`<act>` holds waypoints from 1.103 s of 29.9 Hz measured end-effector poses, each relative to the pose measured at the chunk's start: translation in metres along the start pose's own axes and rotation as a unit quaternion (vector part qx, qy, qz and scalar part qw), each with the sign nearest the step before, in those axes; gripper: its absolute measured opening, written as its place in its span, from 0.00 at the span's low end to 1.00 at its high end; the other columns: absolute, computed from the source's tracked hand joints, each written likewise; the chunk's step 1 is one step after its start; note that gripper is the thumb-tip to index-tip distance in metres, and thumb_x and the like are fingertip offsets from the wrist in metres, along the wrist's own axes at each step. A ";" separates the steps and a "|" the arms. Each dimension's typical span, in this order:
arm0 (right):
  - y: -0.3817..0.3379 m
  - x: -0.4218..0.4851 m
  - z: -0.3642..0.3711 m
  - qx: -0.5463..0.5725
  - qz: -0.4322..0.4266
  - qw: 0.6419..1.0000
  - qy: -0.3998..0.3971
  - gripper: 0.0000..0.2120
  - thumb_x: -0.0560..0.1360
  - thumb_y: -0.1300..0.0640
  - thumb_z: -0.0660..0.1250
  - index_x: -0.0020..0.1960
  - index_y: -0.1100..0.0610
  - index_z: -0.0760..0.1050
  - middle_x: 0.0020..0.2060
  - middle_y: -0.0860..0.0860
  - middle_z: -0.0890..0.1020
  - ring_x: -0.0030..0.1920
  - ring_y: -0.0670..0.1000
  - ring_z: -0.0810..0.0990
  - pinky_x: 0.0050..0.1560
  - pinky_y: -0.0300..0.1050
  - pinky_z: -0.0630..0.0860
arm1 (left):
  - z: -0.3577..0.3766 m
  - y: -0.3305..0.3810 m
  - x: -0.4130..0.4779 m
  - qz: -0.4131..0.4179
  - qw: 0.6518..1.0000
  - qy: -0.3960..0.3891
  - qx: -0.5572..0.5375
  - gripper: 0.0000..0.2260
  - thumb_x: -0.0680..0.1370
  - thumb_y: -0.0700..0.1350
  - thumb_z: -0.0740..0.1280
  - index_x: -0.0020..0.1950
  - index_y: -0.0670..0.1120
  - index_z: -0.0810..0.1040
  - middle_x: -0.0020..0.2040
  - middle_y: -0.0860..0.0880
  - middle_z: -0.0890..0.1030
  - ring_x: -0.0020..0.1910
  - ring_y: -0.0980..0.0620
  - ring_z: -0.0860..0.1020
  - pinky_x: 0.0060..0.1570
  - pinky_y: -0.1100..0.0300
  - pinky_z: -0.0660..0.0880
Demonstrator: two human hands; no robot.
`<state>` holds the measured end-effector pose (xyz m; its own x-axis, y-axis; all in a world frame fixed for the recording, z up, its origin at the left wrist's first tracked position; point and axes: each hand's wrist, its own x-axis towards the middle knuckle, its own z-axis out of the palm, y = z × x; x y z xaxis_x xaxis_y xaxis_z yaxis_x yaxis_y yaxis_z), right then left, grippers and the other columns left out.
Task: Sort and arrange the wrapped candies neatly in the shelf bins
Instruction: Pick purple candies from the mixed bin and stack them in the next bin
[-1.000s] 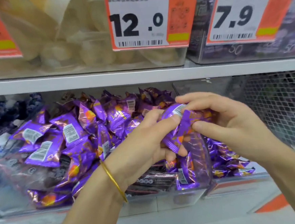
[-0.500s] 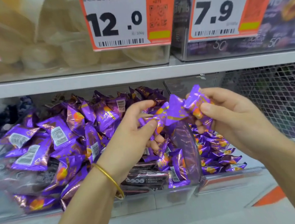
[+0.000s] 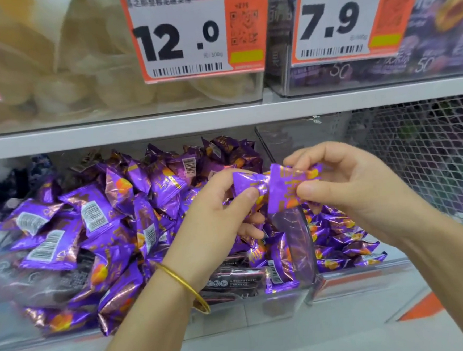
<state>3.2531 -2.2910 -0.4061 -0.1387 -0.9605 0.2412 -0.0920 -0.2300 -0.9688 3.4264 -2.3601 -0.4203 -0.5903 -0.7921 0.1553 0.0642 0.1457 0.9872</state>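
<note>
Shelf: a white shelf is running across above both hands, and a clear bin is sitting under it, behind and below them.
Heap of candies: purple wrapped pieces are lying jumbled to the left of the left hand, some barcode-up and some face-up.
Smaller lot: more purple candies are lying lower down, beneath the right hand, past a clear divider.
Dark packet: it is lying below the left hand at the bin's front, among the purple ones.
Left hand: it is pinching the first candy between thumb and forefinger, with the other fingers curled under.
Right hand: it is half closed, pinching the second candy between thumb and fingers.
Held pair: the two candies are touching each other between the hands, above the divider; I cannot tell whether they are stuck together.
Risk: the foil is probably slippery and both grips are light, at the wrapper edges. If either pinch slackens, a candy is likely to be dropping on the wrong side of the divider. Pulling the two apart hard could be tearing a wrapper. Brushing the heap could be sending pieces over the bin's front.
</note>
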 end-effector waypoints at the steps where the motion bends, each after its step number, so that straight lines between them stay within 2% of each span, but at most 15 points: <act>1: 0.000 -0.001 0.002 -0.037 -0.012 0.999 -0.003 0.14 0.55 0.61 0.78 0.37 0.49 0.80 0.46 0.46 0.82 0.39 0.49 0.78 0.36 0.38 0.76 | 0.001 0.001 0.000 -0.003 1.000 -0.009 -0.001 0.08 0.79 0.37 0.60 0.51 0.48 0.76 0.45 0.45 0.80 0.35 0.54 0.79 0.35 0.56 0.80; 4: 0.003 0.000 0.005 -0.145 -0.020 0.989 0.025 0.13 0.56 0.54 0.78 0.39 0.49 0.79 0.51 0.46 0.79 0.47 0.52 0.79 0.48 0.45 0.77 | 0.004 0.001 0.000 -0.015 0.999 -0.020 -0.028 0.08 0.81 0.43 0.58 0.54 0.45 0.76 0.48 0.44 0.81 0.38 0.55 0.79 0.34 0.59 0.79; 6: 0.004 0.001 0.004 -0.125 -0.010 0.992 0.030 0.14 0.58 0.54 0.78 0.40 0.51 0.77 0.50 0.51 0.80 0.46 0.53 0.79 0.49 0.48 0.77 | 0.004 0.000 0.000 -0.017 0.998 -0.033 -0.046 0.12 0.79 0.53 0.60 0.55 0.47 0.77 0.49 0.43 0.82 0.40 0.53 0.79 0.36 0.58 0.78; 7: 0.004 0.001 0.004 -0.113 -0.007 0.993 0.028 0.14 0.59 0.55 0.78 0.41 0.52 0.76 0.49 0.53 0.81 0.45 0.52 0.80 0.48 0.49 0.77 | 0.004 -0.001 0.001 -0.006 0.999 -0.045 -0.030 0.13 0.77 0.56 0.63 0.54 0.49 0.77 0.48 0.46 0.82 0.40 0.53 0.79 0.37 0.58 0.78; 10: 0.005 0.001 0.002 -0.102 -0.007 0.994 0.033 0.21 0.60 0.56 0.79 0.49 0.50 0.74 0.50 0.51 0.81 0.47 0.46 0.81 0.48 0.45 0.78 | 0.005 -0.003 0.002 0.048 0.996 -0.055 0.043 0.09 0.71 0.49 0.67 0.51 0.55 0.75 0.44 0.57 0.83 0.37 0.56 0.79 0.39 0.59 0.79; 13: 0.002 0.000 -0.002 -0.130 -0.007 0.991 0.004 0.27 0.61 0.54 0.75 0.58 0.43 0.73 0.54 0.42 0.79 0.50 0.41 0.80 0.49 0.39 0.78 | 0.007 -0.004 0.005 0.087 0.994 -0.051 0.044 0.10 0.71 0.46 0.66 0.51 0.58 0.76 0.44 0.58 0.82 0.39 0.58 0.79 0.38 0.62 0.77; 15: -0.001 -0.001 -0.006 -0.085 -0.005 0.996 -0.029 0.24 0.63 0.58 0.73 0.57 0.48 0.75 0.48 0.42 0.82 0.47 0.42 0.81 0.46 0.35 0.77 | 0.010 -0.001 0.007 0.123 0.989 -0.056 0.055 0.12 0.72 0.45 0.66 0.52 0.59 0.75 0.47 0.58 0.81 0.45 0.60 0.79 0.43 0.65 0.75; 17: -0.004 -0.001 -0.010 -0.054 -0.013 0.998 -0.036 0.21 0.63 0.62 0.73 0.55 0.53 0.75 0.44 0.45 0.82 0.44 0.44 0.81 0.44 0.35 0.76 | 0.017 0.002 0.010 0.146 0.986 -0.056 0.053 0.14 0.72 0.43 0.66 0.55 0.56 0.72 0.51 0.55 0.80 0.48 0.60 0.78 0.46 0.67 0.74; 21: -0.003 0.001 -0.027 0.004 -0.025 0.999 -0.027 0.18 0.62 0.63 0.76 0.49 0.52 0.76 0.43 0.49 0.81 0.42 0.49 0.79 0.47 0.43 0.78 | 0.035 -0.002 0.024 0.131 0.990 -0.046 0.019 0.16 0.72 0.44 0.67 0.56 0.51 0.67 0.51 0.52 0.81 0.50 0.57 0.79 0.49 0.62 0.75; 24: -0.002 0.000 -0.047 0.013 -0.002 1.000 0.006 0.18 0.61 0.66 0.76 0.47 0.56 0.76 0.38 0.50 0.81 0.37 0.48 0.79 0.41 0.40 0.78 | 0.046 -0.008 0.039 0.128 0.980 -0.041 0.147 0.21 0.68 0.58 0.67 0.58 0.55 0.69 0.54 0.53 0.81 0.58 0.54 0.76 0.57 0.56 0.73; 26: 0.000 0.002 -0.065 -0.007 0.015 0.999 0.032 0.20 0.58 0.68 0.77 0.45 0.58 0.75 0.35 0.49 0.81 0.33 0.46 0.79 0.35 0.36 0.76 | 0.052 -0.010 0.050 0.127 0.953 -0.013 0.274 0.26 0.66 0.65 0.64 0.62 0.58 0.70 0.60 0.54 0.77 0.63 0.53 0.70 0.60 0.59 0.66; 28: 0.007 0.007 -0.091 -0.044 0.038 0.996 0.072 0.22 0.55 0.67 0.79 0.45 0.57 0.75 0.35 0.50 0.82 0.33 0.47 0.79 0.35 0.36 0.75 | 0.057 -0.013 0.059 0.132 0.933 0.025 0.335 0.27 0.70 0.62 0.64 0.67 0.55 0.69 0.65 0.54 0.72 0.66 0.53 0.65 0.60 0.65 0.59; 30: 0.022 0.016 -0.123 -0.096 0.078 0.984 0.127 0.22 0.56 0.64 0.79 0.46 0.56 0.75 0.38 0.54 0.81 0.34 0.47 0.78 0.34 0.36 0.74 | 0.060 -0.019 0.062 0.136 0.927 0.051 0.345 0.22 0.76 0.52 0.65 0.69 0.50 0.69 0.67 0.52 0.70 0.68 0.52 0.63 0.61 0.68 0.56; 33: 0.057 0.034 -0.168 -0.188 0.143 0.958 0.160 0.15 0.65 0.65 0.75 0.48 0.58 0.75 0.40 0.57 0.80 0.36 0.50 0.77 0.37 0.41 0.72 | 0.062 -0.026 0.063 0.135 0.927 0.058 0.346 0.20 0.77 0.43 0.64 0.69 0.49 0.68 0.66 0.51 0.69 0.68 0.53 0.62 0.61 0.69 0.55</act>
<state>3.0779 -2.3105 -0.4433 -0.5006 -0.8651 0.0309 -0.3450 0.1667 -0.9237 3.3376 -2.3774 -0.4385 -0.5340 -0.7249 0.4353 -0.3581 0.6602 0.6602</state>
